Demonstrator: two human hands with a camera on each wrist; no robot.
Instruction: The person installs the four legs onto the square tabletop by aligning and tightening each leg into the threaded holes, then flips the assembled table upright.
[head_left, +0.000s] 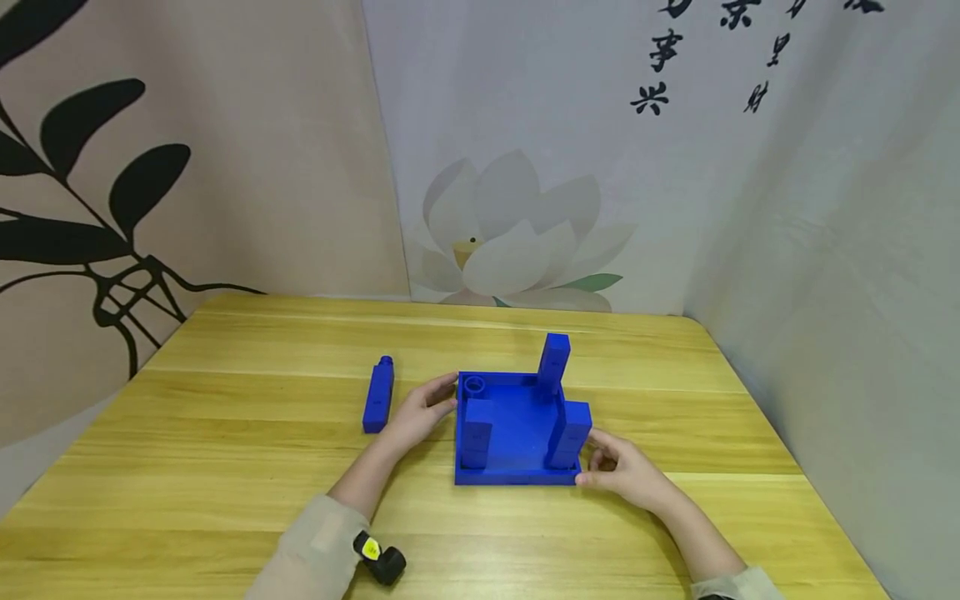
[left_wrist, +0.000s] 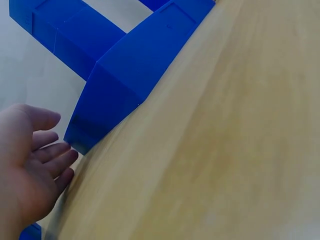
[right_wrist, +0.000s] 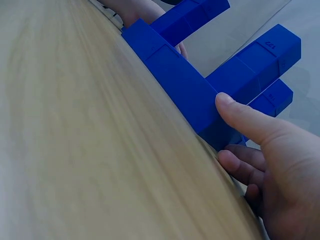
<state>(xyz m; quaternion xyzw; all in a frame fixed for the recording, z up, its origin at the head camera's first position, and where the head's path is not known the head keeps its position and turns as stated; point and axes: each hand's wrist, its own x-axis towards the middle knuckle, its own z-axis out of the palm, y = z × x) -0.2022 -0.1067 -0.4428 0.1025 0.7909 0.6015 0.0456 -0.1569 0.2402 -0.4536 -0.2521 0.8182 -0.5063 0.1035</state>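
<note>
A blue square base [head_left: 517,425] with a raised rim lies on the table like an upturned toy table. Three blue square legs stand upright on it: a far right leg [head_left: 553,363], a near right leg [head_left: 568,435] and a near left leg [head_left: 476,435]. At its far left corner shows a round socket [head_left: 474,386] with no leg. My left hand [head_left: 424,414] touches the base's left side near that corner, fingers extended. My right hand [head_left: 626,471] holds the near right corner, thumb [right_wrist: 235,107] against the front wall and curled fingers at the side.
A loose blue leg [head_left: 378,395] with a round threaded-looking end lies left of my left hand. The wooden table [head_left: 225,450] ends at a printed curtain [head_left: 525,125] behind and another cloth on the right. A black wrist device [head_left: 382,562] sits on the left sleeve.
</note>
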